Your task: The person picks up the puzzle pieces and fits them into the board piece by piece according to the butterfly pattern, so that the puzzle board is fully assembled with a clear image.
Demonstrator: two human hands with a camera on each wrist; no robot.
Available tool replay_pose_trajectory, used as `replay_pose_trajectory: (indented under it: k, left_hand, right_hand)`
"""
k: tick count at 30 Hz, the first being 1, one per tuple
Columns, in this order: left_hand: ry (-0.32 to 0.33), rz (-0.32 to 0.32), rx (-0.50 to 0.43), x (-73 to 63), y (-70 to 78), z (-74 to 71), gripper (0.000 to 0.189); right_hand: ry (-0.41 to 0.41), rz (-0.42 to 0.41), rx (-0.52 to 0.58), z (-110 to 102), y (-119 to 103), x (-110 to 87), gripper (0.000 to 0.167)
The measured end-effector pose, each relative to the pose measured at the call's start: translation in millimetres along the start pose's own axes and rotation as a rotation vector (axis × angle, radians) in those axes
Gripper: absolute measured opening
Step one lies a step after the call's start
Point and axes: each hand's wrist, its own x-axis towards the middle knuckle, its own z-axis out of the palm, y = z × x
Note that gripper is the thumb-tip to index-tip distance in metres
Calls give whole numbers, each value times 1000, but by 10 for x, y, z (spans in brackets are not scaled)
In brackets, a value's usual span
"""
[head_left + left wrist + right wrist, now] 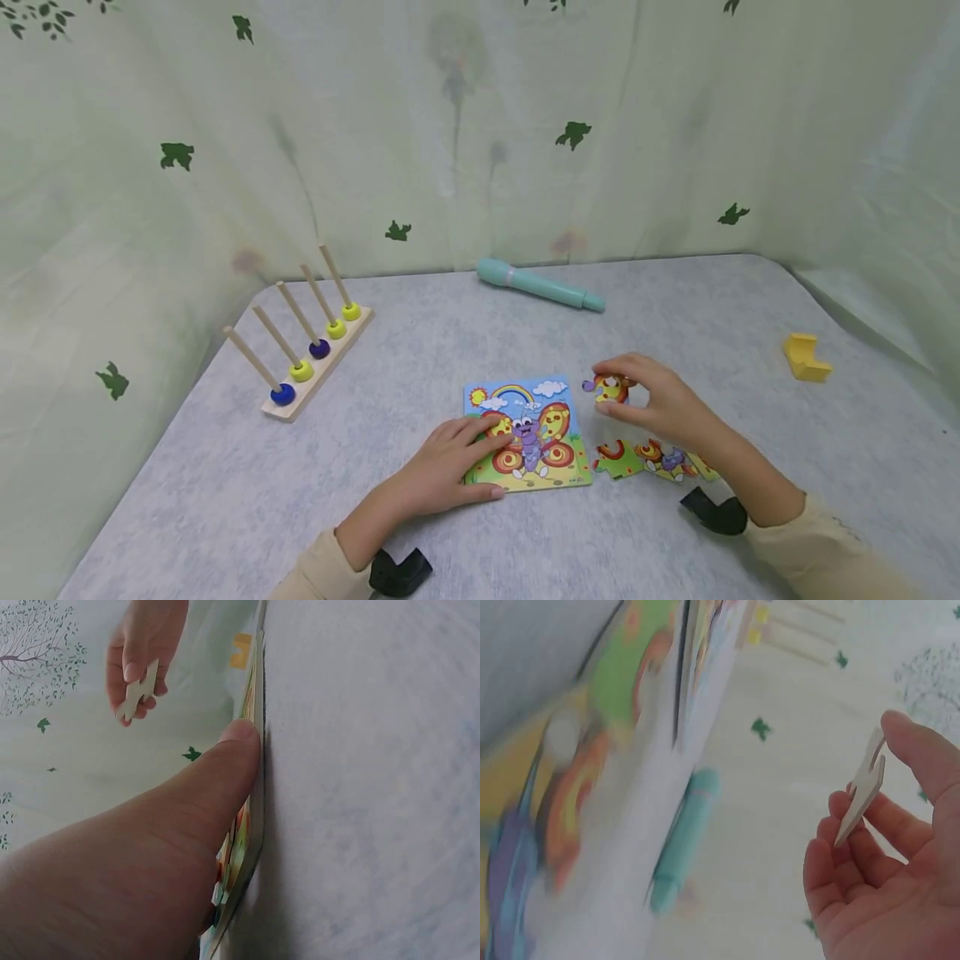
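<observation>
A square puzzle board (558,454) with a butterfly, sun and rainbow picture lies flat on the table. My left hand (450,467) rests on its left side, fingers stretched over the picture and thumb along the near edge. Just beyond the board's right side, my right hand (663,404) pinches a red and yellow puzzle piece (611,388) between thumb and fingers. In the right wrist view this puzzle piece (866,791) is seen nearly edge-on, held off the table. Below the right hand lie several loose puzzle pieces (619,461), partly overlapping one another.
At the left stands a wooden peg rack (322,367) with blue and yellow beads on its pegs. A teal microphone-shaped object (540,286) lies near the table's back edge. To the far right sits a small yellow block (806,358). A leaf-print curtain (480,133) surrounds the table.
</observation>
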Motion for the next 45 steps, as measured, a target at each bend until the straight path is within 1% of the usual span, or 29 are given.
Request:
replay_pose_trajectory:
  k: [1, 3, 7, 9, 14, 17, 22, 23, 29, 33, 39, 42, 45]
  left_hand:
    - [1, -1, 3, -3, 1, -2, 67]
    - [1, -4, 6, -6, 1, -3, 66]
    - [3, -1, 13, -8, 0, 1, 66]
    - [5, 1, 17, -9, 1, 0, 66]
    - [15, 11, 34, -6, 5, -10, 65]
    - [11, 8, 48, 6, 22, -17, 65]
    - [-19, -32, 77, 32, 78, -41, 64]
    - [-16, -30, 83, 41, 92, -46, 64]
    - [31, 35, 79, 165, 177, -49, 59]
    - [12, 23, 105, 220, 209, -38, 63]
    - [5, 45, 141, 247, 214, -27, 61]
    - [2, 42, 139, 252, 204, -14, 61]
    - [-4, 31, 126, 256, 191, 5, 62]
  right_hand:
    - [-4, -14, 19, 49, -27, 27, 43]
    - [-29, -17, 60, 153, -71, 72, 43]
    - [-103, -5, 100, 361, -88, 137, 43]
    - [-145, 9, 93, 451, -74, 160, 42]
    - [-242, 21, 24, 604, -22, 184, 41]
    - [-271, 29, -11, 646, -9, 182, 40]
    - [-279, 43, -13, 676, -28, 189, 37]
    - [-280, 49, -10, 683, -29, 193, 37]
    - [-279, 77, 15, 710, -8, 220, 37]
    - [-278, 79, 15, 711, -11, 233, 39]
    - [-266, 70, -45, 717, -39, 241, 40]
    - [-259, 66, -65, 716, -33, 241, 39]
    - [-282, 51, -23, 699, 19, 242, 41]
